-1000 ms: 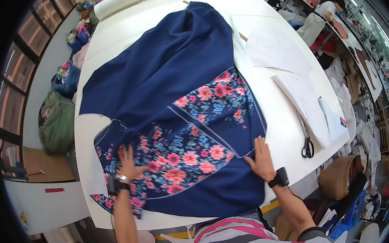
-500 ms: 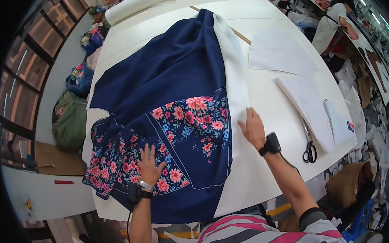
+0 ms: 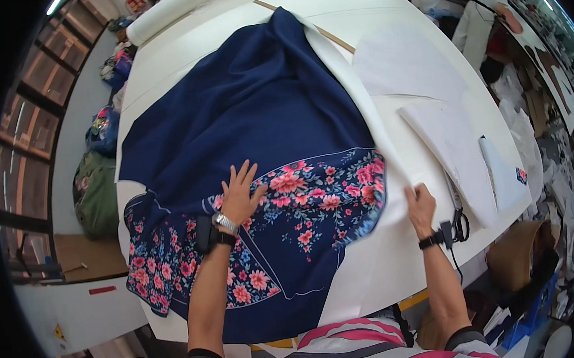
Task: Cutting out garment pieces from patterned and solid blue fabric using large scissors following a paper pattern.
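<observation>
**Cloth [image 3: 249,108] filled the table's [image 3: 355,11] middle**

A paper roll [image 3: 189,11] lay behind it, along the far edge. A stick [image 3: 334,39] passed beneath the cloth's far tip, its ends jutting out either side. The left hand [image 3: 240,199] was on the cloth, the right hand [image 3: 422,204] just beyond its right edge. Farther right lay flat sheets [image 3: 406,67], with scissors [image 3: 461,226] beside the right wrist. Left of the table sat a bag [image 3: 99,199], behind a cardboard piece [image 3: 91,254].

- Your left hand [image 3: 238,194] lay spread on the navy floral fabric [image 3: 229,116].
- Your right hand [image 3: 421,206] was curled around the white layer [image 3: 392,171] beside it.
- Scissors [image 3: 461,225] lay near your right wrist.
- A wooden stick [image 3: 337,40] showed either side of the fabric's peak.
</observation>
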`<state>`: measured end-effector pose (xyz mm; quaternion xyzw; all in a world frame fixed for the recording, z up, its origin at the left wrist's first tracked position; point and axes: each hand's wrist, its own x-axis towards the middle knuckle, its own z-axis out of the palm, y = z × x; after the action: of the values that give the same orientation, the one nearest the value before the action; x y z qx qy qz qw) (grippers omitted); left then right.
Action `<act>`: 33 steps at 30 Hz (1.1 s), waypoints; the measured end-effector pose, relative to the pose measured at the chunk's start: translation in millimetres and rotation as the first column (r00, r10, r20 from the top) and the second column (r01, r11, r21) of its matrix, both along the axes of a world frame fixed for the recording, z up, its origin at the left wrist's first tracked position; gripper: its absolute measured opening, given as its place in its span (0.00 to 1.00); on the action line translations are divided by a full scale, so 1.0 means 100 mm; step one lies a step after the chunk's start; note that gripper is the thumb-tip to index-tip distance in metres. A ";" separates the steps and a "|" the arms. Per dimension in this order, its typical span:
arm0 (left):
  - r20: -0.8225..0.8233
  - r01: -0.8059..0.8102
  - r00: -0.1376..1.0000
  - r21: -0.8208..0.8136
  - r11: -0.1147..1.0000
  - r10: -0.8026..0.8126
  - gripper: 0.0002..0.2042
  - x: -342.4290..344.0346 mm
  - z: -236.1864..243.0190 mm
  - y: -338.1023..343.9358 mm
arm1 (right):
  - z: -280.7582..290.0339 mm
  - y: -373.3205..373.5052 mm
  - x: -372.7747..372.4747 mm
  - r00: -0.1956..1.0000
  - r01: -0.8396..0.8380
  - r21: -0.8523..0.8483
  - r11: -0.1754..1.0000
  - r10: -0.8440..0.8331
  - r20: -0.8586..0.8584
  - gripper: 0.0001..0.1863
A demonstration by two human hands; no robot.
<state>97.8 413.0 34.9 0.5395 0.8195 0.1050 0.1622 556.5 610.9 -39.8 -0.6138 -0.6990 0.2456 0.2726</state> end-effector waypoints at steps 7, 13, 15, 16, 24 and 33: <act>-0.082 -0.019 0.997 -0.278 0.960 -0.004 0.43 -0.37 -0.48 1.01 | 0.38 -0.95 1.22 0.890 0.174 -0.096 0.980 -0.115 0.441 0.11; -0.090 0.050 0.993 -0.212 0.976 -0.070 0.43 -0.89 -0.63 1.41 | 0.19 -1.16 1.03 0.903 0.182 -0.044 0.982 -0.149 0.404 0.06; -0.127 0.024 0.990 -0.216 0.976 -0.053 0.41 -0.89 -0.60 1.32 | 0.31 -1.03 0.78 0.931 0.184 -0.032 0.982 -0.163 0.328 0.05; -0.097 0.018 0.995 -0.026 0.999 -0.021 0.39 -0.88 -0.61 1.19 | 0.38 -0.98 0.65 0.959 0.146 0.064 0.987 -0.157 0.236 0.07; -0.002 -0.132 0.991 0.255 0.958 0.137 0.38 1.00 -0.18 -0.91 | 0.84 -0.66 0.09 0.959 -0.281 0.401 0.872 0.263 0.101 0.17; -0.206 -0.451 0.890 -0.277 0.848 0.406 0.57 1.85 -0.48 -2.94 | 0.02 0.62 -0.25 0.811 -0.479 -0.159 0.863 0.505 0.297 0.27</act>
<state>282.7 119.0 -12.7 0.3154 0.9346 -0.0323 0.1615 531.2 673.2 -38.2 -0.4541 -0.8594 0.2284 0.0557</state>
